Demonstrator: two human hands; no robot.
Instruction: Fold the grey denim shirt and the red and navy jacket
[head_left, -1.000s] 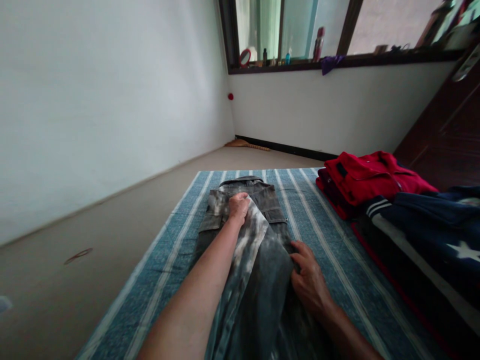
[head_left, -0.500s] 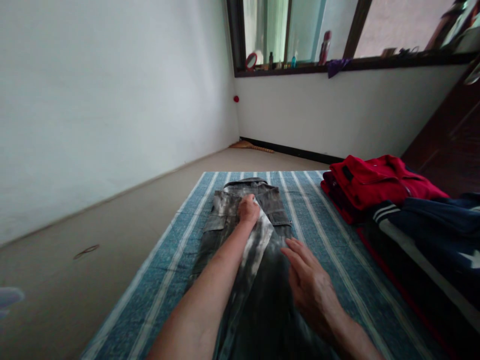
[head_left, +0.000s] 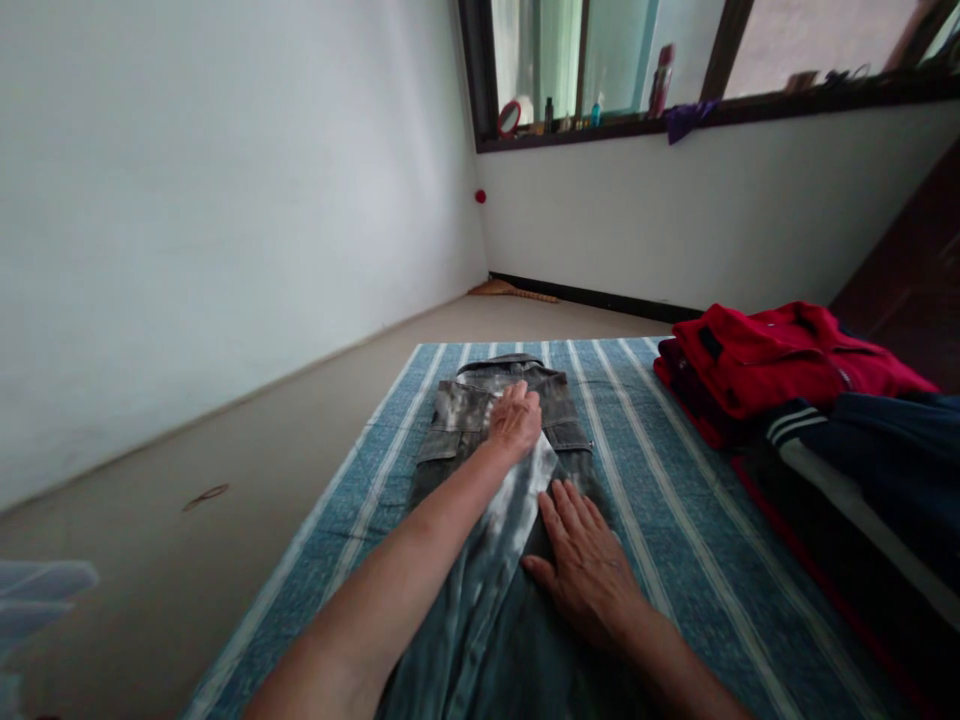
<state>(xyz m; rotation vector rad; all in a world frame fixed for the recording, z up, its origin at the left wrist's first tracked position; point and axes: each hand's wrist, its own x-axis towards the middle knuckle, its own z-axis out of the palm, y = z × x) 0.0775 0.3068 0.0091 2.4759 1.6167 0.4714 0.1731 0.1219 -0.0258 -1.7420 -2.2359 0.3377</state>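
A grey-black mottled denim jacket (head_left: 517, 560) lies lengthwise on the striped bed cover, its collar at the far end and chest pockets on both sides. A pale front flap (head_left: 536, 480) is folded slantwise across its middle. On the upper chest, my left hand (head_left: 516, 420) has its fingers bent and closed on the cloth; the fingertips are partly hidden. My right hand (head_left: 589, 560) lies flat on the jacket's right side, fingers stretched out beside the flap's edge. The jacket's lower part runs out of view beneath my forearms.
The blue cover (head_left: 630, 440) has white stripes. Along its right side sit a folded red garment (head_left: 787, 355) and a navy garment (head_left: 885, 450) with white trim. A wall (head_left: 225, 200) rises at left, beyond the floor. Small bottles and a round mirror (head_left: 509, 118) stand on the windowsill.
My right hand has come down from beside the jacket to lie flat on it. My left hand's fingers have shifted slightly over the chest. The view has turned a little left.
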